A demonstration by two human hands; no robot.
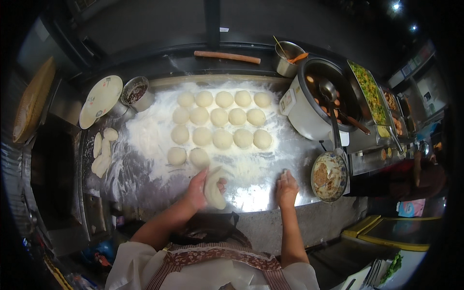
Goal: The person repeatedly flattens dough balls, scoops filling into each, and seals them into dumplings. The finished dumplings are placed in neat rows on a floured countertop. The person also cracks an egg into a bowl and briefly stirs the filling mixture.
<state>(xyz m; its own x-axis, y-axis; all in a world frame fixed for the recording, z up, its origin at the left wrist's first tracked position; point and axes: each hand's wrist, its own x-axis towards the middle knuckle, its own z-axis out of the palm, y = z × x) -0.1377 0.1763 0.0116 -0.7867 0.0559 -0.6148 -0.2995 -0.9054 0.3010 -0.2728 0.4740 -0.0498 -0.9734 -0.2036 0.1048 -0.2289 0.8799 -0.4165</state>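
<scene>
My left hand (197, 190) is closed around a long, limp piece of dough (214, 188) at the near edge of the floured steel worktop (152, 194). Rows of round dough balls (222, 139) lie in the flour beyond it; one ball sits just past my left fingertips. My right hand (287, 186) is over the worktop's near right part, its fingers curled; whether something small is between them cannot be told. A bowl of brown and white paste (329, 175) stands to its right. More dough pieces (102, 156) lie at the left end.
A rolling pin (227, 57) lies behind the worktop. At the right are a large pot with eggs and a ladle (304, 116), a steel pot (284, 67) and food trays (369, 94). Plates (103, 96) and a steel cup (142, 101) stand left. Another person (417, 177) is far right.
</scene>
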